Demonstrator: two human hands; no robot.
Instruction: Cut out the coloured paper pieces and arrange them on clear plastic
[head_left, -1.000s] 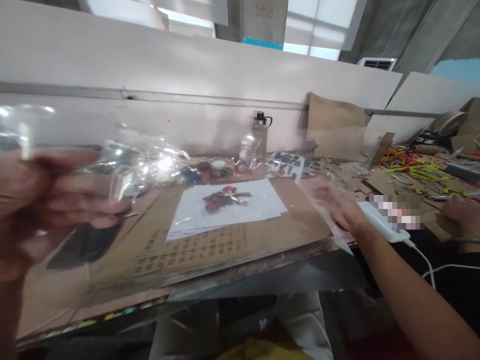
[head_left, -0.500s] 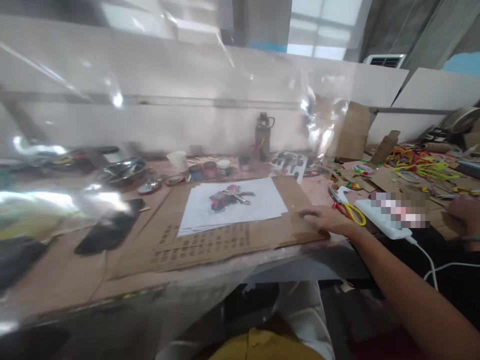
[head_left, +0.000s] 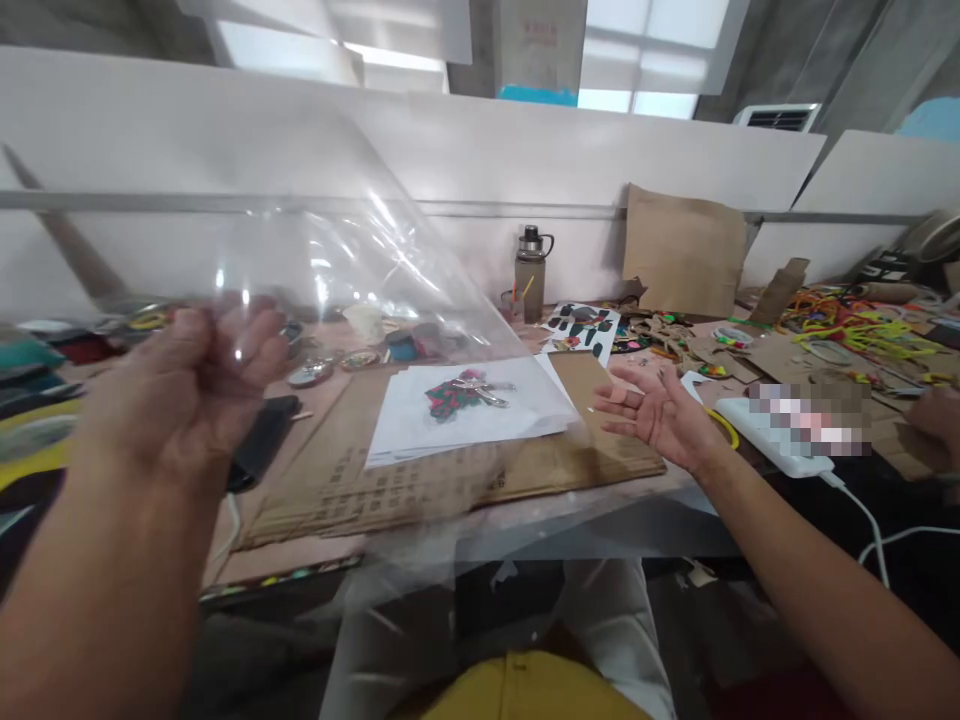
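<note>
Head view: the left hand (head_left: 191,385) is raised above the worktop (head_left: 262,560), its grip pinching a clear plastic sheet (head_left: 360,290) that hangs blurred across the white paper (head_left: 465,420) and cardboard (head_left: 420,480). The right hand (head_left: 652,410) is palm up, fingers spread, apparently not touching the sheet's hard-to-trace edge.

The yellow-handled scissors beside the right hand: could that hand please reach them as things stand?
Probably yes. The right hand hovers open, palm up, holding nothing, and the scissors lie on the table just past it, partly hidden behind it. Nothing seems to lie between them.
</note>
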